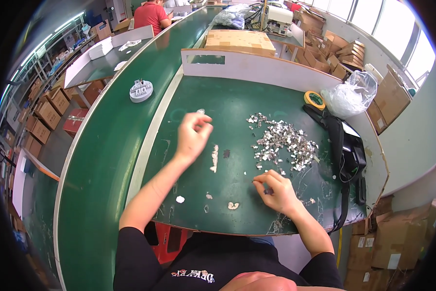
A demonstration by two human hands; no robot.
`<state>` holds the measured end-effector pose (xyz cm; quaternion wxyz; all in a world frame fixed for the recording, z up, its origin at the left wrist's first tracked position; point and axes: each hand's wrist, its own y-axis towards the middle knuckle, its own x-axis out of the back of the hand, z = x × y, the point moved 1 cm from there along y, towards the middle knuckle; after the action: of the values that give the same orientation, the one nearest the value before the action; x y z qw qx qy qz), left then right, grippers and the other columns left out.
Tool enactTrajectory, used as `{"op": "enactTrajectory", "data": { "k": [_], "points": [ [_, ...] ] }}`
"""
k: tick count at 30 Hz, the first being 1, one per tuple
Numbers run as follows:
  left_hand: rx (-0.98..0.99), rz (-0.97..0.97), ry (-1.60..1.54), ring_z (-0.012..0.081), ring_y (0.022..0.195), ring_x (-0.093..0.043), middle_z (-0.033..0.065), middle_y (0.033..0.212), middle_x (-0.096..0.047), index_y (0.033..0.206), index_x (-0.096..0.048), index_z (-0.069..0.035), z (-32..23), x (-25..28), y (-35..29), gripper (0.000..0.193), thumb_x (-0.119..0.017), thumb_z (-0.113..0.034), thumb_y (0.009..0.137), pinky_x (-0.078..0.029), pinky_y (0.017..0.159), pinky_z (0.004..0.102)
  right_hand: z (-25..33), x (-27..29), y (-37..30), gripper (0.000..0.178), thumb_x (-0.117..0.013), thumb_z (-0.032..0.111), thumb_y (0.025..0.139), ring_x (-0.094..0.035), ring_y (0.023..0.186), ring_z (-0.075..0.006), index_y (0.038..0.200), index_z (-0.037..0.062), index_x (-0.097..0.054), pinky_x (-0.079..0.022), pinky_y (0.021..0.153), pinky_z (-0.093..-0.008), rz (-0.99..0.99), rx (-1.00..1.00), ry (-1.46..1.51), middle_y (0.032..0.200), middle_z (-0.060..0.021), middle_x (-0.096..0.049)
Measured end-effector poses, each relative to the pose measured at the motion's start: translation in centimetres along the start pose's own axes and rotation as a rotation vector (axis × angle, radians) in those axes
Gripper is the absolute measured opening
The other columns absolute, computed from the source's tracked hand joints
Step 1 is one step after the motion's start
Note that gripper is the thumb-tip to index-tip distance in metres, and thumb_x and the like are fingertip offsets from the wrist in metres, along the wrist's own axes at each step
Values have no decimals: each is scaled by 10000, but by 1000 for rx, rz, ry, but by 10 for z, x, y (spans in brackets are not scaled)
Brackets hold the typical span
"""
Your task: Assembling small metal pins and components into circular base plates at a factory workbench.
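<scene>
Over the left part of the green table, my left hand (193,135) is raised with its fingers curled and thumb close to the fingertips. Whatever may be in that pinch is too small to make out. A small whitish piece (201,111) shows just beyond its fingers. My right hand (277,193) is low over the table near its front edge, thumb and forefinger pinched together. A tiny dark spot shows at those fingertips, and something dark purple is partly hidden under the curled fingers. Beyond this hand spreads a loose pile of small silver and dark metal pieces (288,143).
A grey round part (141,90) sits on the green conveyor belt (101,194) at left. Putty-like strips (214,159) and scraps lie on the table. At right are a black bag (346,145), yellow tape (314,100) and a plastic bag (351,94). A person in red (151,18) sits far off.
</scene>
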<state>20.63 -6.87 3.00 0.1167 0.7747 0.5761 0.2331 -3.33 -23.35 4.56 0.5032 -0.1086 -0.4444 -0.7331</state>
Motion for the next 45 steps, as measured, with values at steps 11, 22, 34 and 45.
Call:
{"op": "enactTrajectory", "data": {
  "k": [11,22,34,45],
  "points": [
    [151,-460,1066,500,1303,-405,342,1455,-346,1416,-400,11,166,183,106,1015,-822,-564,694,-344,1086,566,-5,-2,-2,142,-729,3,818,-552,511,-185,943,49,-680,-443,444,-280,78,173,-216,844,-53,-650],
    [355,-331,1003,484,1254,-485,332,1428,-398,1467,-336,12,188,195,142,1149,-835,-623,651,-360,1059,597,-17,-5,0,119,-713,16,836,-546,504,-183,945,48,-677,-448,448,-279,148,106,-252,855,-36,-648],
    [111,-337,864,422,1118,-583,268,1245,-576,1439,-386,54,181,198,119,1033,-895,-411,670,-481,977,413,-17,-3,-2,106,-681,46,873,-517,467,-194,973,44,-643,-431,406,-298,140,173,-240,838,-44,-595],
    [-5,10,228,336,1204,-576,233,1380,-526,1504,-327,59,37,129,0,1088,-929,-218,641,-459,1048,380,-15,-2,-3,115,-702,16,838,-534,488,-191,944,45,-669,-453,444,-288,98,176,-271,828,-40,-631]
  ]
}}
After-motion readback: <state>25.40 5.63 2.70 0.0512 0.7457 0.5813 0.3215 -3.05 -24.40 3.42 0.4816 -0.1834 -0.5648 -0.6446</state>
